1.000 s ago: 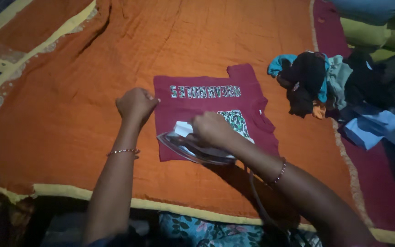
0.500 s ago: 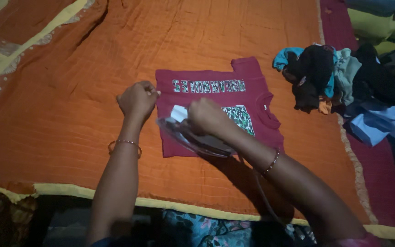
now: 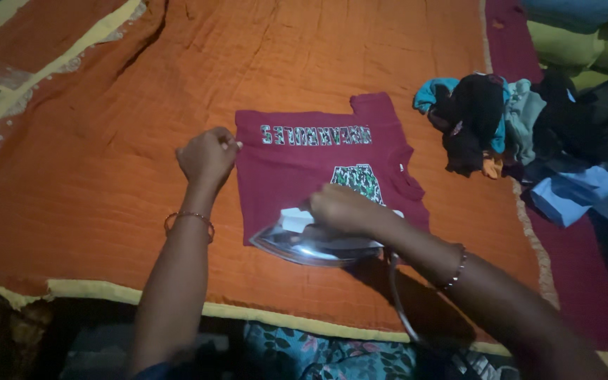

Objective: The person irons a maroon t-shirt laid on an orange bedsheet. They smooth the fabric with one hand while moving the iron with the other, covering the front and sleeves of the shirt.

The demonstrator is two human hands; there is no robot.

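A maroon t-shirt (image 3: 297,165) with a printed design lies flat on an orange quilted blanket (image 3: 107,141). My right hand (image 3: 343,207) grips the handle of a shiny metal clothes iron (image 3: 311,246), which rests on the shirt's near edge. Its cord (image 3: 397,295) trails down toward me. My left hand (image 3: 207,156) pinches the shirt's left edge, holding it against the blanket. Both wrists wear thin bracelets.
A heap of crumpled clothes (image 3: 508,127) in black, teal and blue lies at the right on a maroon strip. Green cushions (image 3: 585,42) sit at the top right. The blanket's yellow border (image 3: 248,309) runs along the near edge, with floral fabric (image 3: 318,355) below.
The iron has slid toward me, from the shirt's middle to its near edge. My left hand has stayed at the shirt's left edge.
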